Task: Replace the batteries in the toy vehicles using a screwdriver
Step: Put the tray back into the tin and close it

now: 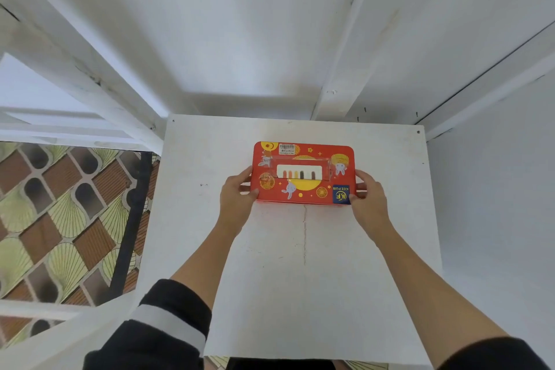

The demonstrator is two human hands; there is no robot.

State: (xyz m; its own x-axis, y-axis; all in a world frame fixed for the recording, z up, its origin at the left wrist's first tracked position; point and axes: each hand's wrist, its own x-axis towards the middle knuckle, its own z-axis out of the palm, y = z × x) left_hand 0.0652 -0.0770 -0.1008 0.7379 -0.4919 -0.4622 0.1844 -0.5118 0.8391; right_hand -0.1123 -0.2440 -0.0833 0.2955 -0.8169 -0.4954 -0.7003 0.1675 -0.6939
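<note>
Head view: flat rectangular red tin box [303, 174] with rounded corners, printed with yellow moons, cartoon rabbits and a blue corner logo patch, sits on a white painted square tabletop [300, 279], toward the far half, roughly centred left to right. Barcode sticker near the box's far edge. A pale window panel in the lid shows a row of small brown, yellow and dark upright shapes; can't tell what they are.

Left hand [237, 198] grips the box's left short end: thumb on the lid's near-left corner, fingers curled round the side. Right hand [368, 192] grips the right short end the same way, thumb by the blue logo patch, fingers wrapped on the side wall. Can't tell if the box is lifted or resting on the top.

Both forearms bare, reaching in from the near edge; black sleeve with a white stripe [168, 321] on the left arm.

Hairline crack [305, 234] runs in the tabletop from the box's near edge toward the person. White walls and beams behind the table. Patterned brown-and-green floor tiles [60, 219] at left.
</note>
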